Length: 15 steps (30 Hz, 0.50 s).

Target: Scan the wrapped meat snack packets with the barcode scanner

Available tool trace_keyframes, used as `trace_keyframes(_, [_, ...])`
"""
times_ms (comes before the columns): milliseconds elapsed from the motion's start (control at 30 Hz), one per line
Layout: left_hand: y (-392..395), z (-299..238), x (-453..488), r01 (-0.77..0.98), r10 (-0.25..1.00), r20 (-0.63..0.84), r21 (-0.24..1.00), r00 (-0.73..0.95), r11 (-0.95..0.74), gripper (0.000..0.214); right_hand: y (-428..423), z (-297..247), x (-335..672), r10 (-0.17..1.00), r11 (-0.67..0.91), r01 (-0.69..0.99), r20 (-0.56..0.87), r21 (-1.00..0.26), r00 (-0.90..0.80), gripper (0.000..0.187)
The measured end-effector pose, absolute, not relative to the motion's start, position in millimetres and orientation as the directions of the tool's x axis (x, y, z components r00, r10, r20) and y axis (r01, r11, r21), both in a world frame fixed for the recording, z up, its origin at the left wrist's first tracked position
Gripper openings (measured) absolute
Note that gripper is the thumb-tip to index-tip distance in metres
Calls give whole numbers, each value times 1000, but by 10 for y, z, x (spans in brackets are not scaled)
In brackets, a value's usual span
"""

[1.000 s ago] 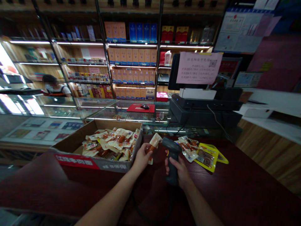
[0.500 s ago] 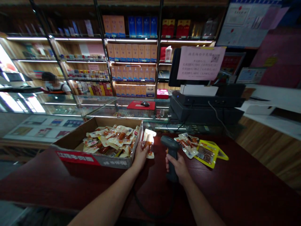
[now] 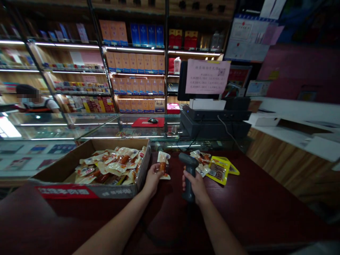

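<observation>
Pinched in my left hand (image 3: 152,180) is a small sealed snack packet (image 3: 164,163), cream-edged and clear, with a brown-orange sausage-like piece inside. My right hand (image 3: 196,184) is wrapped round the grip of a dark barcode scanner (image 3: 189,177), its head turned toward that packet. Left of my left hand stands an open cardboard box (image 3: 145,166) holding many similar packets (image 3: 114,164). Just beyond the scanner, a few more cream packets (image 3: 202,161) lie beside yellow-edged packets (image 3: 219,170) on the dark red table.
Behind the table runs a glass counter (image 3: 106,132) with a computer mouse (image 3: 152,120) on a red mat. A monitor with a pink notice (image 3: 207,76) stands on black equipment (image 3: 212,122) at the right. Boxed goods fill the back shelves. A person in a mask (image 3: 32,101) is far left.
The view has swung to the right, so the scene sits further left. A bright scanner light on the packet has gone out. Both hands keep their hold.
</observation>
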<state>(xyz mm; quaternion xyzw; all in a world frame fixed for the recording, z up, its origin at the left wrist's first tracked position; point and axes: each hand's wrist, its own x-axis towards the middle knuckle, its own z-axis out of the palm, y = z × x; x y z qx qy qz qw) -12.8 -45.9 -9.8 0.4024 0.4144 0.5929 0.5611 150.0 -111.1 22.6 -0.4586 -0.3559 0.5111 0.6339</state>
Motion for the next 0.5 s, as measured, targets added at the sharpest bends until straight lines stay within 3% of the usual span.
trace_keyframes(133, [-456, 51, 238, -368, 993, -60, 925, 102, 94, 47, -1210, 303, 1817, 954, 73, -287, -16, -955, 298, 37])
trace_keyframes(300, [-299, 86, 920, -358, 999, -35, 933, 25, 41, 67, -1397, 310, 2243, 904, 100, -311, -45, -945, 425, 34])
trace_keyframes(400, [-143, 37, 1303, -231, 1000, 14, 973, -22, -18, 58, -1509, 319, 2410, 873, 116, -344, -70, -932, 484, 35])
trace_keyframes(500, [-59, -4, 1565, 34, 998, 61, 998, 11, -62, 45, -1595, 334, 2497, 866, 123, -361, -78, -924, 494, 34])
